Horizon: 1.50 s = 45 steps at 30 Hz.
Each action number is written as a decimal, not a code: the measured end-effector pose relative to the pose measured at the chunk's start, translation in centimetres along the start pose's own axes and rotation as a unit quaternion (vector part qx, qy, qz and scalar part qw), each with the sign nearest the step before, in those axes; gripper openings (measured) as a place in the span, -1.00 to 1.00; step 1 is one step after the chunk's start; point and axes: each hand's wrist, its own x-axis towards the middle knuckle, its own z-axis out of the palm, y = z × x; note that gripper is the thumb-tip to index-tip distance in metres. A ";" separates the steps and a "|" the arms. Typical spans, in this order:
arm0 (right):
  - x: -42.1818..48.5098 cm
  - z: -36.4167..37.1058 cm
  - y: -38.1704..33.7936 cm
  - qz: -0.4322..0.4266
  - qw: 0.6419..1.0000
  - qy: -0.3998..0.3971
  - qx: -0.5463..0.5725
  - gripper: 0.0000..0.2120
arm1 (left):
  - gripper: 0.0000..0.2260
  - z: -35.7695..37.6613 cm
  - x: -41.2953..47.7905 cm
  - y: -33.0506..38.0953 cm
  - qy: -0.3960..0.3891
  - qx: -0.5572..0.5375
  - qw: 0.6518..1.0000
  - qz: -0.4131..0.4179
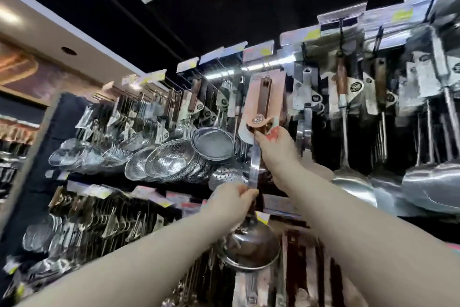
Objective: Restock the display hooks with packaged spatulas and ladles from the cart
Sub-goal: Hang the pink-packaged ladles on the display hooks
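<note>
A packaged ladle (255, 164) is raised upright in front of the display wall. Its wooden handle sits in a pink card (263, 97) at the top, and its steel bowl (251, 247) hangs at the bottom. My right hand (276, 149) grips the ladle just below the card. Lower down, my left hand (231, 201) pinches the steel shaft above the bowl. The card's top reaches the row of display hooks (249, 67); whether it is on a hook cannot be made out. The cart is out of view.
Wire strainers (171, 157) and skimmers hang to the left. Steel ladles and spatulas (348, 132) fill the hooks to the right. Price tags (258, 51) line the top rail. A lower row of packaged utensils (99, 219) hangs beneath.
</note>
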 end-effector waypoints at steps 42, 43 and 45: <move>22.0 6.4 4.9 -0.007 0.988 0.138 -0.064 -0.67 | -0.74 -0.1 23.0 -2.7 -0.076 -0.148 0.976 0.138; 22.1 6.4 5.1 -0.006 0.988 0.136 -0.074 -0.69 | -0.71 0.3 23.2 -2.9 -0.073 -0.138 0.978 0.140; 22.2 6.3 5.7 -0.007 0.987 0.134 -0.091 -0.77 | -0.70 1.3 23.6 -3.3 -0.066 -0.129 0.980 0.138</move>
